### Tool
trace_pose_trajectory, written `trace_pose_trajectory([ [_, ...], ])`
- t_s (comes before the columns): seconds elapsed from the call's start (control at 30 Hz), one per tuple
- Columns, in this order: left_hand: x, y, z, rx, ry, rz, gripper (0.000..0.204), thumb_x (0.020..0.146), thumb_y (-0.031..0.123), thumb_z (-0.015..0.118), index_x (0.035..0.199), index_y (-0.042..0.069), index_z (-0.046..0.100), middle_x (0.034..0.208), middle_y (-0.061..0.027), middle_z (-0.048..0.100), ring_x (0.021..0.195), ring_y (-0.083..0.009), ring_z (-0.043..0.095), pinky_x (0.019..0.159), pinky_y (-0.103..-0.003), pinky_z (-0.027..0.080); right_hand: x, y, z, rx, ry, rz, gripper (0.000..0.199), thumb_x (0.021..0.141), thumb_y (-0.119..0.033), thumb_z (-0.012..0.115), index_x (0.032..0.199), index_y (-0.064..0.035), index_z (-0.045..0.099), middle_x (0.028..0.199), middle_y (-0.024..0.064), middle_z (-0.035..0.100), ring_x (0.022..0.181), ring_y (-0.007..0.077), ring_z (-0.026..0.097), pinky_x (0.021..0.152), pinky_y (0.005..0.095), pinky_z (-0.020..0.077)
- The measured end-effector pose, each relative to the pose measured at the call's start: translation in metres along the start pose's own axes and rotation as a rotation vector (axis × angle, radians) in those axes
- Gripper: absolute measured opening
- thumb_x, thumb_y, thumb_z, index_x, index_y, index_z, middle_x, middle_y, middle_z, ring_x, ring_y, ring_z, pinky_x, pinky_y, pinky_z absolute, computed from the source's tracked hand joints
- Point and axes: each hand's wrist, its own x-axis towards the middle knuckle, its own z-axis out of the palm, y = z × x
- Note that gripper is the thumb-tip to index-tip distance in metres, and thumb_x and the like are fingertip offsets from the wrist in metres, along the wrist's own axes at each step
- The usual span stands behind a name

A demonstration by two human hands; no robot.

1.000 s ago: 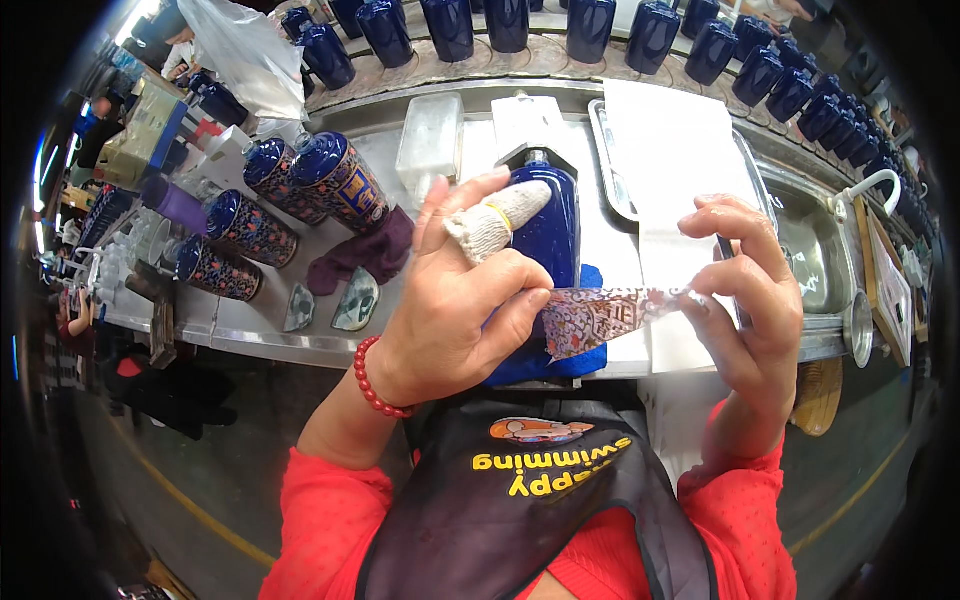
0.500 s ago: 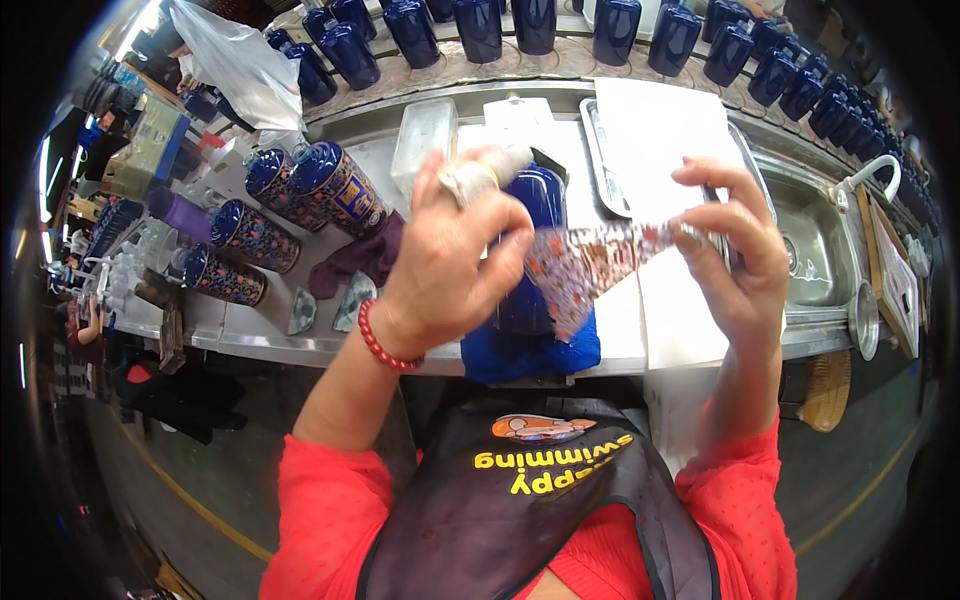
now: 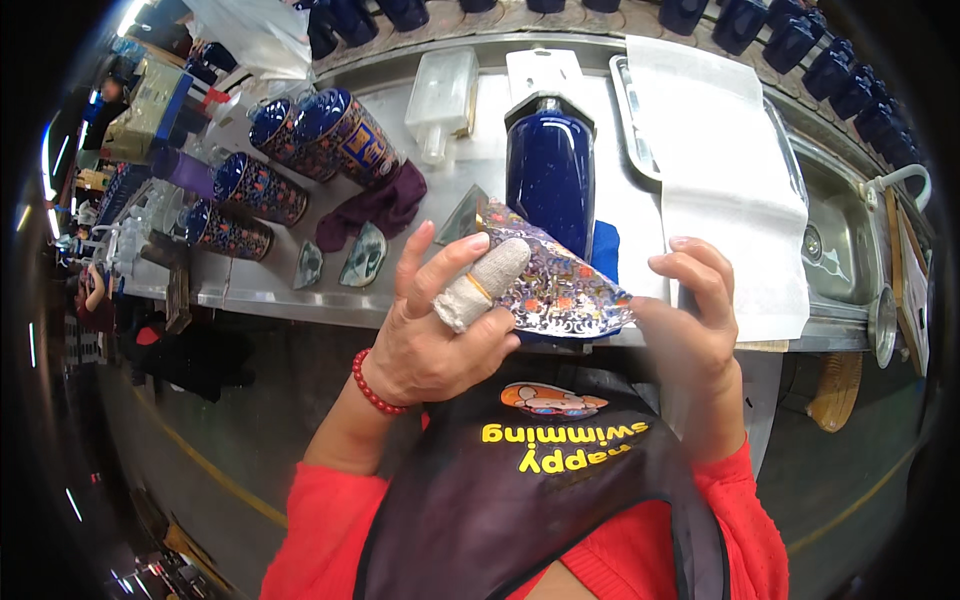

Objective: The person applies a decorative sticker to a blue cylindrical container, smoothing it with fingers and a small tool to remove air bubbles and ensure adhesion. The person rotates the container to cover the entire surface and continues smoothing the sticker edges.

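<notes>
At frame centre, a patterned decal sheet (image 3: pixel 555 285) is held between two raised hands, its long axis running from upper left down to lower right, narrow tip toward the upper left. The left hand (image 3: pixel 440 325), palm-up with a bandaged finger (image 3: pixel 480 285), pinches the sheet's left part, other fingers extended upward. The right hand (image 3: pixel 690 310) curls its fingers over the sheet's right end. Just behind, a plain blue vase (image 3: pixel 550 170) lies on the steel counter (image 3: pixel 260 290), neck pointing toward the frame's top.
</notes>
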Motion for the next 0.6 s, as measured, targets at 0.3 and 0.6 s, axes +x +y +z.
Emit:
trace_pose_trajectory([
  [0.3,-0.031,-0.028,0.017,-0.098,0.093,-0.213,0.029,0.078,0.012,0.078,0.105,0.014,0.066,0.140,-0.0236,0.056,0.139,-0.0421,0.045,0.121,-0.059,0.027,0.004,0.000,-0.002,-0.022,0.056,-0.054,0.029,0.069,0.003,0.081,0.094,-0.0078,0.071,0.119,0.0138,0.065,0.118,0.0394,0.060,0.097,0.0490,0.0537],
  [0.6,-0.038,-0.031,0.062,-0.013,0.247,-0.014,0.045,0.075,0.010,0.079,0.112,0.027,0.061,0.139,-0.0128,0.056,0.140,-0.0367,0.045,0.119,-0.062,0.030,0.010,0.000,-0.008,0.090,0.020,0.017,0.024,0.074,0.001,0.077,0.096,-0.0069,0.070,0.119,0.0180,0.066,0.120,0.0432,0.059,0.102,0.0524,0.0488],
])
